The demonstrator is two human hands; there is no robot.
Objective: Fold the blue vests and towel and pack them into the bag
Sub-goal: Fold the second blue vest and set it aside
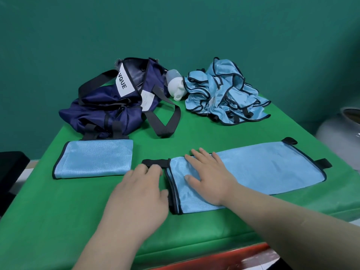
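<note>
Right hand (pixel 209 178) flat, fingers apart, on light-blue black-trimmed fabric vest (pixel 263 168); left hand (pixel 142 191) on its black strap (pixel 153 162), grip unclear.

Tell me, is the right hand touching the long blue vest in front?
Touching. The head view shows the right hand lying flat, fingers spread, pressing on the folded end of the half-folded blue vest, with no gap between them.

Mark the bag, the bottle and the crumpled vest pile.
bag (pixel 89 112): head view, navy side panel.
bottle (pixel 176 86): head view, white cap end.
vest pile (pixel 224 90): head view, middle folds.
</note>
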